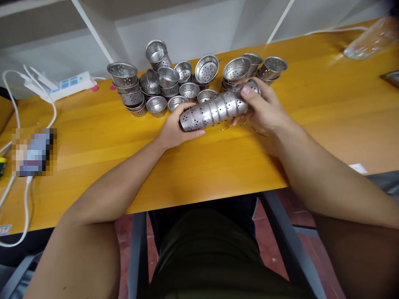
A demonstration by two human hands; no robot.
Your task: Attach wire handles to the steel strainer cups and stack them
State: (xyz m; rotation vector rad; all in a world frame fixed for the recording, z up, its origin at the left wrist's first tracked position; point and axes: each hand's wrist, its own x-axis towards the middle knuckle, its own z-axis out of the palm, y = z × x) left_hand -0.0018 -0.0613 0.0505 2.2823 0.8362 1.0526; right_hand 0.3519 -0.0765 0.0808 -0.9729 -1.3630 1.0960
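A long stack of nested, perforated metal strainer cups (pixel 218 109) lies tilted on its side between my hands, above the table. My left hand (pixel 178 128) is wrapped around the narrow bottom end at the left. At the rim end on the right, my right hand (pixel 263 104) grips the stack, thumb on top. Thin curved wire handles (pixel 227 124) hang below the stack near my right fingers. Just behind stand several more strainer cups, some single and some stacked, among them a tall stack (pixel 127 89) at the left and a tilted cup (pixel 206 69) in the middle.
The yellow wooden table (pixel 199 170) meets a grey partition (pixel 181 33) at the back. At left are a white power strip (pixel 70 86), cables and a blurred phone-like device (pixel 35 153). A clear plastic container (pixel 370 39) lies at the far right. Chair armrests flank my lap.
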